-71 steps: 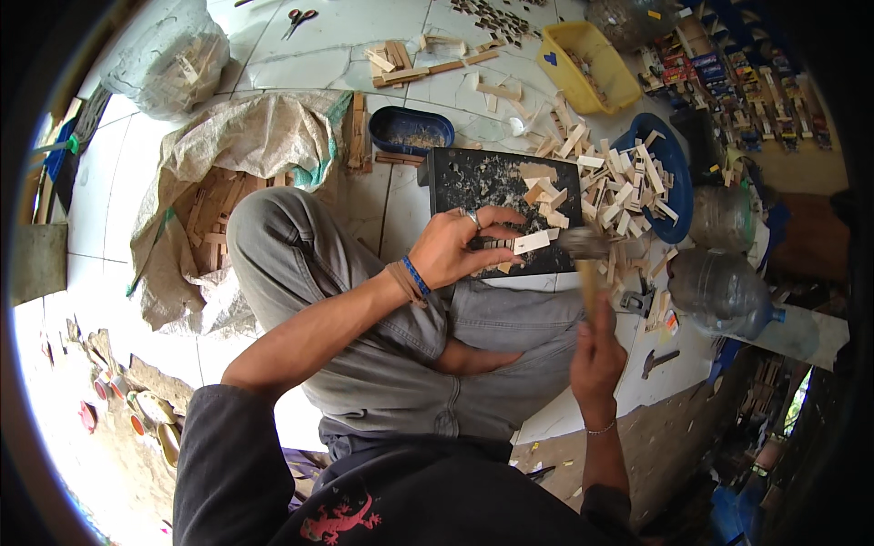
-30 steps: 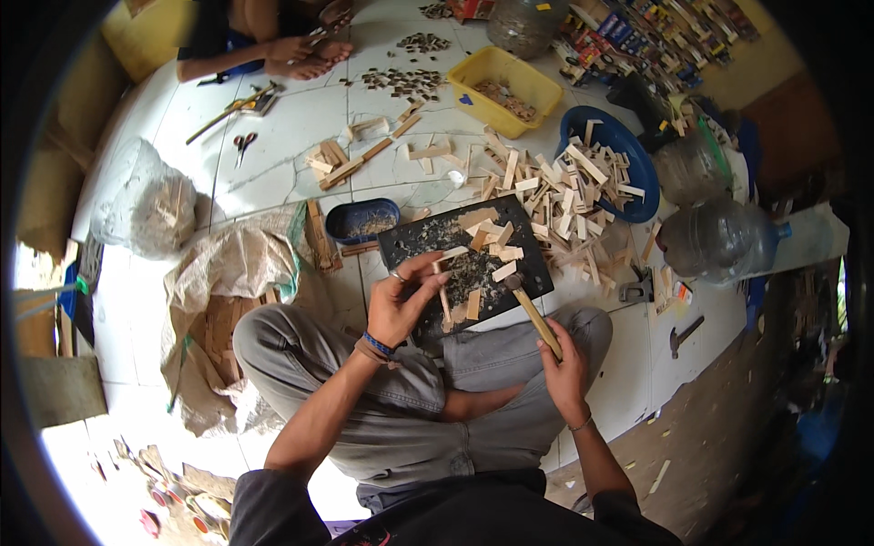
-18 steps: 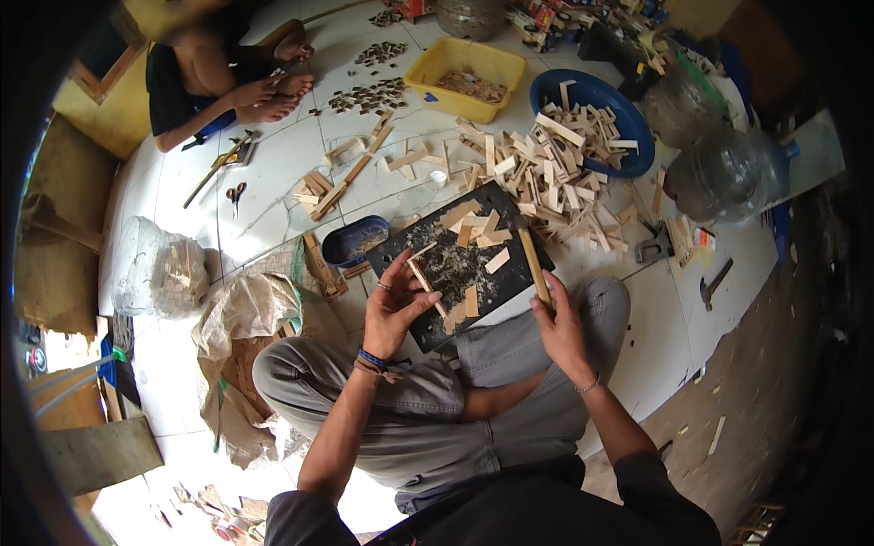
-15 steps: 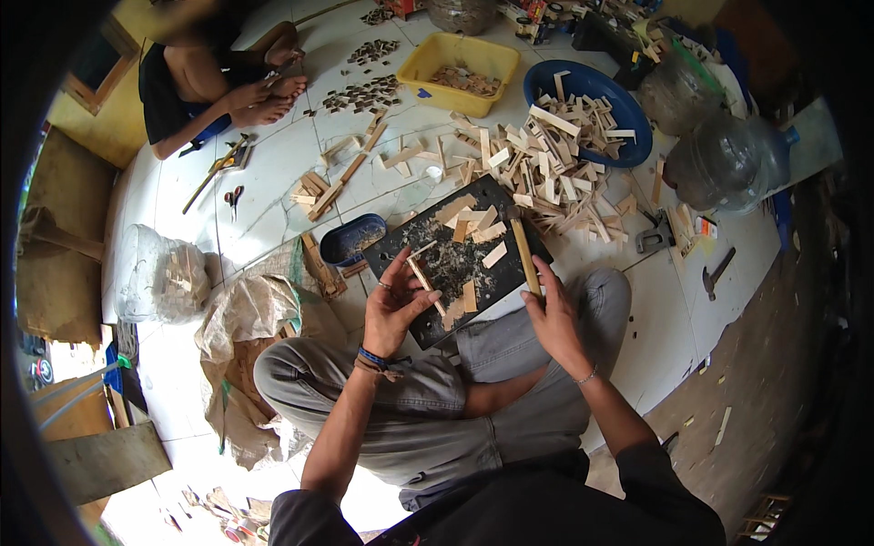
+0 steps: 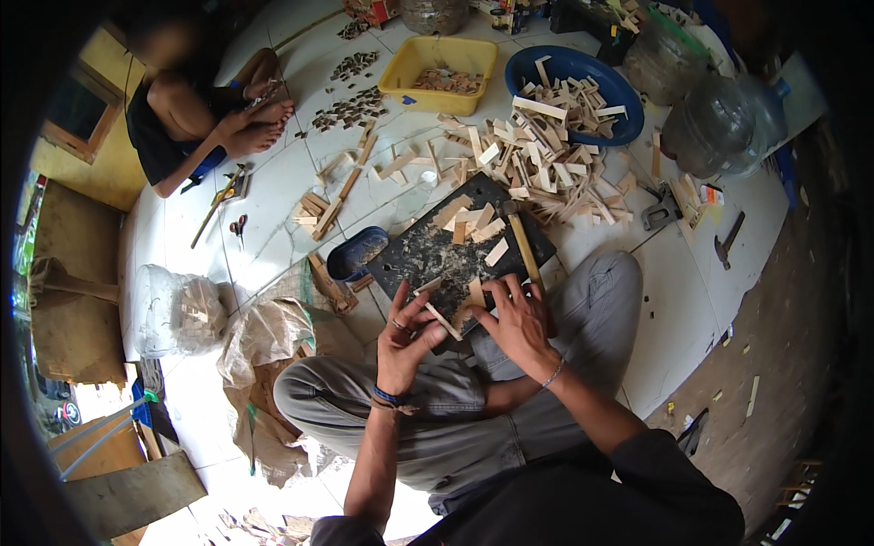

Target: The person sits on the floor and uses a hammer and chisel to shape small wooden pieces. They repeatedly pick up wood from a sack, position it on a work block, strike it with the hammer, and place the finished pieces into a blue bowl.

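Observation:
Between the thumb and fingers of my left hand (image 5: 406,344) is a narrow wooden strip piece (image 5: 441,317), held over the near edge of a black board (image 5: 414,246). My right hand (image 5: 521,326) is at the board's near right side, fingers apart and bent downward, beside a small flat wood piece (image 5: 476,292); its fingertips are partly hidden. A hammer (image 5: 523,244) with a wooden handle lies along the board's right side, out of my grip. Several thin wood pieces (image 5: 482,218) and sawdust-like scraps cover the board's middle.
A heap of wood strips (image 5: 555,173) spills from a blue basin (image 5: 628,127). Nearby are a yellow tub (image 5: 401,73), a small blue tray (image 5: 350,259), another hammer (image 5: 728,241) and a sack (image 5: 264,346). Another person (image 5: 182,127) sits at the far left.
My right hand has let go of the hammer and moved left toward the board's near edge. The hammer now rests on the board. My left hand still holds the wooden piece.

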Available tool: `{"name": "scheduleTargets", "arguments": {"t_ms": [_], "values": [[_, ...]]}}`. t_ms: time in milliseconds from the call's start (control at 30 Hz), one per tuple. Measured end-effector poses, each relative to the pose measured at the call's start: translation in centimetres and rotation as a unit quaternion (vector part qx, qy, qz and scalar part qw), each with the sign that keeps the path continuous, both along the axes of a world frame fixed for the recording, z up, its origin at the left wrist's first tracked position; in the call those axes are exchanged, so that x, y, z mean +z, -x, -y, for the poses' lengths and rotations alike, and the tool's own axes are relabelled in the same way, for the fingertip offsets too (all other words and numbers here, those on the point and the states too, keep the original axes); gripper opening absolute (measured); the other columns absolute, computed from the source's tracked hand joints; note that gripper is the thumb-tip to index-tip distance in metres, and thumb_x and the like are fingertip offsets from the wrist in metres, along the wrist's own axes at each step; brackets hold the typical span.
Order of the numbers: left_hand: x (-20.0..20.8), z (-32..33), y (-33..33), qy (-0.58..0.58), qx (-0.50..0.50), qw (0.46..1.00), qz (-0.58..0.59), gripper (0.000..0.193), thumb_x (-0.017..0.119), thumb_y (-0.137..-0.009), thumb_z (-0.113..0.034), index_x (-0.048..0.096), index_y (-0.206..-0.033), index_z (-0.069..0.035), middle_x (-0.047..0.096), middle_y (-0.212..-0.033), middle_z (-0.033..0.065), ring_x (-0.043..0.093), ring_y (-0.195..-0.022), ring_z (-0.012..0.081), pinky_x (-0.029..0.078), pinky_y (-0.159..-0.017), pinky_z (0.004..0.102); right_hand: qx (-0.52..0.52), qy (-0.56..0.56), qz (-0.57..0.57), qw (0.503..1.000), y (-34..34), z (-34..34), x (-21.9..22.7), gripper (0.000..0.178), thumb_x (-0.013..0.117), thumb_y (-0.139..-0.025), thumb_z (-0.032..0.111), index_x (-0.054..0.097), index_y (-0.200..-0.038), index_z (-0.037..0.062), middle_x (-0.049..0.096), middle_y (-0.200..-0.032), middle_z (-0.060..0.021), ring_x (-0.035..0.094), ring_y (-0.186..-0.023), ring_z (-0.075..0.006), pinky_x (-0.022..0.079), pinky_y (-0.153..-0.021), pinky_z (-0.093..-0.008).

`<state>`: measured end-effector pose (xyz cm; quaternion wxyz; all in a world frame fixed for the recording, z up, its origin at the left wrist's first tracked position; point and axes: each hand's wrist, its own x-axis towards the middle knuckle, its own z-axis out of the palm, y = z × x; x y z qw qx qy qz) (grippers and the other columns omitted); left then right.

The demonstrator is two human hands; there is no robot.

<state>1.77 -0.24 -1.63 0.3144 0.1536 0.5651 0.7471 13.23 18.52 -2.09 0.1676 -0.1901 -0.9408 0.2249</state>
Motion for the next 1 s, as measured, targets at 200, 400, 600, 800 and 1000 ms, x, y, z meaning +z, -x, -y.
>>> {"name": "scheduleTargets", "arguments": {"t_ms": [200,400,600,800,1000], "values": [[-0.4,0.7,-1.5,-0.046,0.023,0.999,-0.018,0.077,0.079,-0.087,0.007,0.043,-0.154,-0.002,0.045,-0.159,0.0092,0.06,-0.113,0.0124,0.054,-0.099,0.031,0.007,0.075,-0.034,0.997,-0.1,-1.2,-0.4,0.024,0.073,-0.092,0.019,0.058,-0.107,0.0081,0.061,-0.105,-0.0107,0.061,-0.093,-0.0349,0.046,-0.088,-0.0468],[-0.9,-0.3,0.2,0.018,0.119,0.992,-0.042,0.034,0.066,-0.103,-0.01,0.058,-0.135,0.001,0.062,-0.139,0.0129,0.064,-0.099,0.01,0.056,-0.089,0.0283,0.019,0.159,-0.073,0.984,-0.9,-1.3,0.4,0.025,0.076,-0.089,0.012,0.057,-0.105,0.007,0.068,-0.097,-0.0097,0.068,-0.085,-0.0341,0.052,-0.071,-0.0406],[1.6,-1.6,2.3,0.038,0.12,0.985,-0.121,0.039,0.063,-0.107,-0.021,0.052,-0.14,-0.002,0.073,-0.121,0.0144,0.068,-0.085,0.0106,0.057,-0.077,0.0268,-0.031,0.444,-0.098,0.89,-1.0,-0.1,0.3,0.023,0.073,-0.098,0.019,0.057,-0.106,0.005,0.075,-0.091,-0.0039,0.071,-0.08,-0.0116,0.051,-0.064,-0.0251],[1.2,-3.3,4.2,0.019,0.13,0.985,-0.112,0.039,0.067,-0.104,-0.02,0.054,-0.138,-0.005,0.073,-0.125,0.0137,0.064,-0.082,0.0078,0.052,-0.07,0.0224,-0.077,0.608,-0.07,0.787,-1.8,-0.6,1.1,0.019,0.067,-0.104,0.019,0.058,-0.112,0.0054,0.076,-0.093,-0.003,0.069,-0.086,-0.0054,0.045,-0.064,-0.0196],[-0.5,-2.7,1.9,0.035,0.131,0.985,-0.111,0.033,0.075,-0.099,-0.011,0.065,-0.129,-0.003,0.068,-0.105,-0.001,0.058,-0.086,0.0037,0.047,-0.074,0.0205,-0.094,0.614,-0.086,0.779,-2.1,-1.0,1.6,0.02,0.067,-0.104,0.02,0.058,-0.119,0.0095,0.071,-0.097,-0.0011,0.069,-0.094,-0.007,0.045,-0.069,-0.021]]}}
